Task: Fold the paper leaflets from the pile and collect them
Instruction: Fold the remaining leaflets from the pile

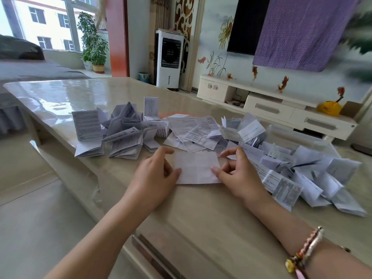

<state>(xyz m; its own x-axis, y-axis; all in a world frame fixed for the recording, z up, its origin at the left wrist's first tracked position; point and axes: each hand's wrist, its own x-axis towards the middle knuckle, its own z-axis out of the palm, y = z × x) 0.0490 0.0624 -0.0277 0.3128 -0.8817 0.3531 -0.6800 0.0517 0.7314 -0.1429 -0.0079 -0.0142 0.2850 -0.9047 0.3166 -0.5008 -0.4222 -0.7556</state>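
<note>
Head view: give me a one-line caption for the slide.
A leaflet held at its edges by the left hand and right hand on the table; pile behind, folded leaflets at left.

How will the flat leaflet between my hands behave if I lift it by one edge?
The leaflet looks thin and creased, so it would probably flop along its folds. Being one sheet, it seems very light. The table is glossy, so a push would likely slide it.

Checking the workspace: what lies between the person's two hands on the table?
In the head view, one flat leaflet lies between the left hand and right hand, each holding a side edge of it.
</note>
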